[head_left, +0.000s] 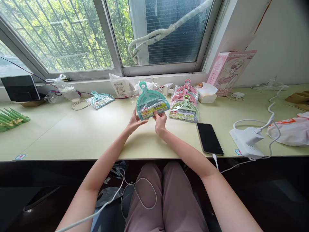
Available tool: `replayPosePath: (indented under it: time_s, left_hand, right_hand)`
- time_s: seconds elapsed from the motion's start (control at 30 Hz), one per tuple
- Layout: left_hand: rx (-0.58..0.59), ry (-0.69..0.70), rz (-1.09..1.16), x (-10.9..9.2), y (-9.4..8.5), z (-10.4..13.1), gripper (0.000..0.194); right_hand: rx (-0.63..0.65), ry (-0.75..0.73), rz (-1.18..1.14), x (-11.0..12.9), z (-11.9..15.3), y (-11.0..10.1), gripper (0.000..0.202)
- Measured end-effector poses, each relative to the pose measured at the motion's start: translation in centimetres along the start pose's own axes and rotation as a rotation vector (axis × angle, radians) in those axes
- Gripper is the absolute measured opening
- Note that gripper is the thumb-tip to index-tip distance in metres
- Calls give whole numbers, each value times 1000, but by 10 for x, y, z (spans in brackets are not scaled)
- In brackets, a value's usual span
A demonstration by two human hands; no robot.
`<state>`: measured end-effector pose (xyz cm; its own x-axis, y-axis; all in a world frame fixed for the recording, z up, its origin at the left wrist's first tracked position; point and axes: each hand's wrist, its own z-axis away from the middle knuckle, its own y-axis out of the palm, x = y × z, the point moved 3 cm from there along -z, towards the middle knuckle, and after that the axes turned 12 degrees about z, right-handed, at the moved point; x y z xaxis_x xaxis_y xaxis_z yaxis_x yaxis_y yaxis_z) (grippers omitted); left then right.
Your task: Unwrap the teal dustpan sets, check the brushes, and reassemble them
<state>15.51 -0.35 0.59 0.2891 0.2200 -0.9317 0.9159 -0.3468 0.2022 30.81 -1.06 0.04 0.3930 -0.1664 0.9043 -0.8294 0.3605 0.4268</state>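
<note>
In the middle of the head view I hold a teal mini dustpan and brush set [150,100] in clear wrap, with a yellow label across its lower part. My left hand [135,122] grips its lower left corner, and my right hand [159,120] pinches the bottom edge near the label. The set is tilted up above the table. Just right of it lie several more wrapped sets, a green one [185,108] in front and pink ones [187,86] behind. Another teal set [100,99] lies flat to the left.
A black phone [210,138] on a cable lies at the right front edge, beside a white power strip [248,141]. Behind stand a tissue box [207,92] and a pink box [231,72]. Green stalk-like items [13,119] and a black tablet [20,88] are far left.
</note>
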Motion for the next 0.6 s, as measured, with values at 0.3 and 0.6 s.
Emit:
replayPosePath:
  time_s: [0.3,0.6]
  left_hand:
    - [-109,33,311,-13,-7,-2,73]
    - [-140,-114,391,12,3,1,50]
  right_hand:
    - [38,28,-22,-1,7,3,24]
    - [2,17,-4,-11,1,4,20]
